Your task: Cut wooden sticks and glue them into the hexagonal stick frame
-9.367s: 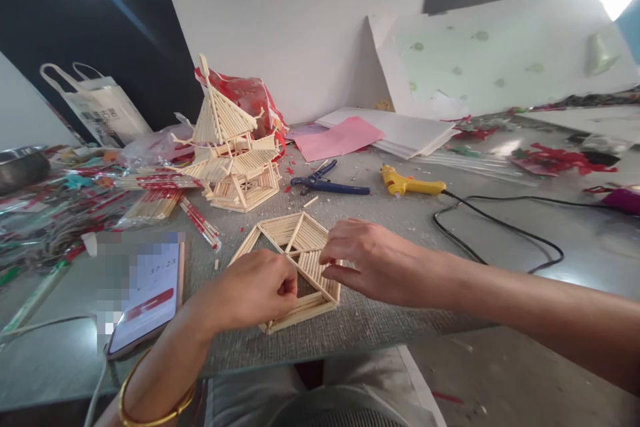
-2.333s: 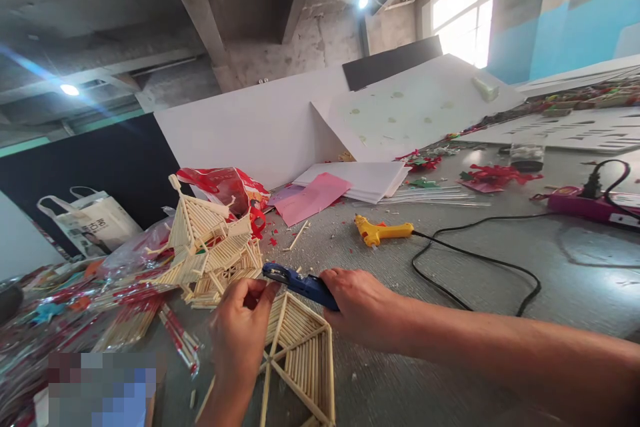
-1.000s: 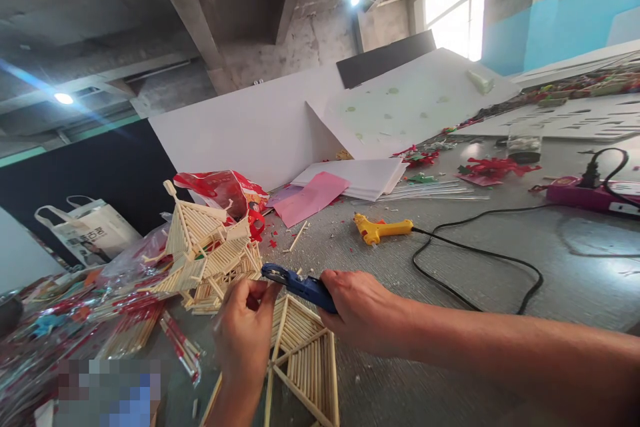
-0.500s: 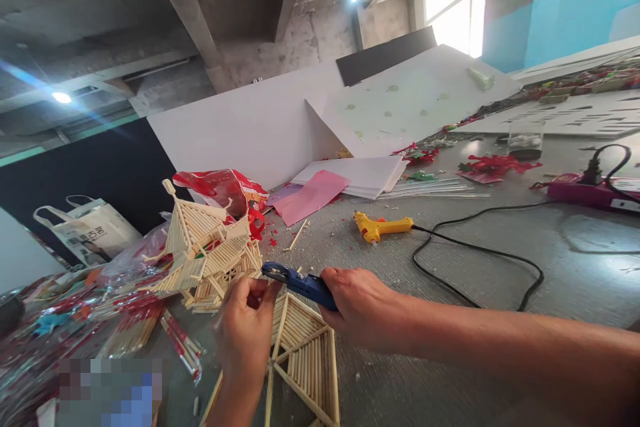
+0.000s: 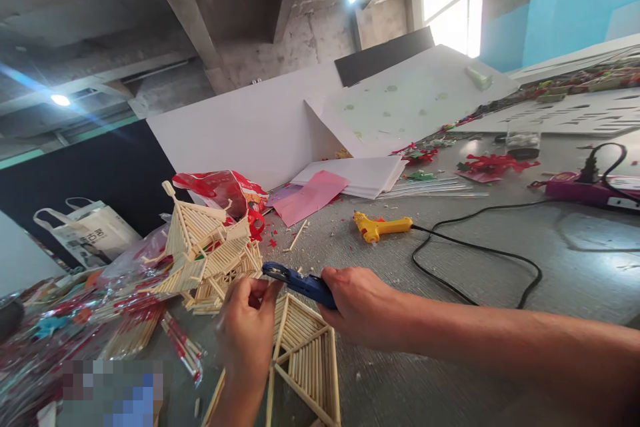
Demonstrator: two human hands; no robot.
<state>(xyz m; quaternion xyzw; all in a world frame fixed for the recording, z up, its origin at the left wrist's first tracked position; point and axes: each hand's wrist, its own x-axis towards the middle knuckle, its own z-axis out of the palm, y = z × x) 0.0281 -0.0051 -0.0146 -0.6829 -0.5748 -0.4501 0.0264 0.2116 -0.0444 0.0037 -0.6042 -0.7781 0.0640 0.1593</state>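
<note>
My right hand (image 5: 357, 303) is wrapped round the handles of blue pliers (image 5: 303, 285), whose jaws point left. Their tip is right by the pinched thumb and finger of my left hand (image 5: 249, 327). Whatever my left hand grips is too small and hidden to make out. Below both hands lies a flat panel of wooden sticks (image 5: 313, 363), laid in triangular sections within a stick frame; my left hand and wrist cover part of it. Just beyond my left hand stands a tower-like model (image 5: 195, 230) made of the same pale sticks, with pointed, sloping roofs.
A yellow glue gun (image 5: 383, 225) lies ahead, its black cord looping right towards a purple power strip (image 5: 575, 190). Wrapped sticks and plastic bags (image 5: 125, 320) crowd the left. Pink paper (image 5: 315, 197), white boards (image 5: 355, 173) and red scraps (image 5: 493, 165) lie farther back.
</note>
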